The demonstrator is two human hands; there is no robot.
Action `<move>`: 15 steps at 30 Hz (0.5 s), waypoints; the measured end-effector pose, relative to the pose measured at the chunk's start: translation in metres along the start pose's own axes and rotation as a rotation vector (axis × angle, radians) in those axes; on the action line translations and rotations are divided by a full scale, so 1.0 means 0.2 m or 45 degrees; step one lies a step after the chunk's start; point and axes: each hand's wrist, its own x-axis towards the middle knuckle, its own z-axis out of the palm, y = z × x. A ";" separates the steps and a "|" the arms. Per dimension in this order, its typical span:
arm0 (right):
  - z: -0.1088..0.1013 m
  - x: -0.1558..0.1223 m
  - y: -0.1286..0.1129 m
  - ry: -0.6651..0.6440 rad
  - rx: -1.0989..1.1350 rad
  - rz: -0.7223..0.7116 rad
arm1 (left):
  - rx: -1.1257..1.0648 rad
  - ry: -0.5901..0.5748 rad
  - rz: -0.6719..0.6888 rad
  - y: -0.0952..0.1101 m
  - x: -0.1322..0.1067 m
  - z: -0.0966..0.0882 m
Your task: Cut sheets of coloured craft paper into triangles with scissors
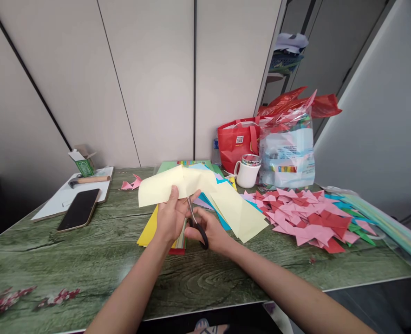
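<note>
My left hand (171, 214) pinches a pale yellow sheet of paper (161, 185) near its lower edge, thumb on top. The sheet is creased and curves up above the table. My right hand (210, 231) grips a pair of scissors (203, 235) by the black handles, with the metal blades pointing up at the paper's lower edge. Part of the blades is hidden at the paper. More pale yellow paper (242, 215) lies to the right over blue sheets (219, 217). Yellow sheets (148, 229) and other coloured paper lie beneath my hands.
Pink and red folded paper pieces (306, 218) are heaped at the right. Behind stand a white mug (247, 172), a red bag (236, 144) and a clear plastic bag (287, 157). At the left are a phone (79, 209), a hammer (90, 180) and a small green box (84, 163).
</note>
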 end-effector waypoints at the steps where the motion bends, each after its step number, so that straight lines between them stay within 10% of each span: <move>1: 0.00 0.00 0.00 0.006 0.024 0.008 | 0.001 0.018 -0.003 -0.01 0.00 0.00; 15: -0.01 0.01 -0.01 0.121 0.163 0.055 | 0.122 0.088 -0.038 -0.07 0.02 -0.04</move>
